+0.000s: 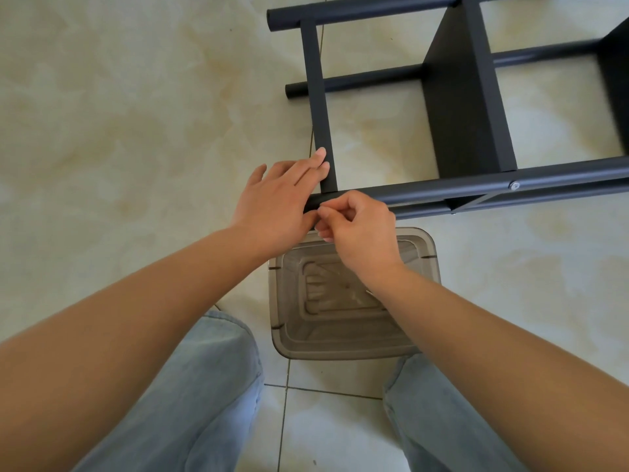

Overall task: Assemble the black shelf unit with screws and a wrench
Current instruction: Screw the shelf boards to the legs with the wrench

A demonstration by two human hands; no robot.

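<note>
- The black metal shelf unit [466, 107] lies on its side on the pale tiled floor [136, 114], ahead of the person.
- Its nearest round tube [476, 189] runs left to right; a flat black crossbar [321, 107] meets it at right angles at the left end.
- The left hand [275, 202] rests open across that joint, fingers extended along the crossbar, steadying it.
- The right hand [357, 226] touches the tube just right of the joint, fingertips pinched narrow, probably on a screw; the item itself is hidden.
- One silver screw head [515, 186] is already seated further right.
- A clear plastic tub [425, 247] sits near the knees; its contents are indistinct, and no wrench is discernible.
</note>
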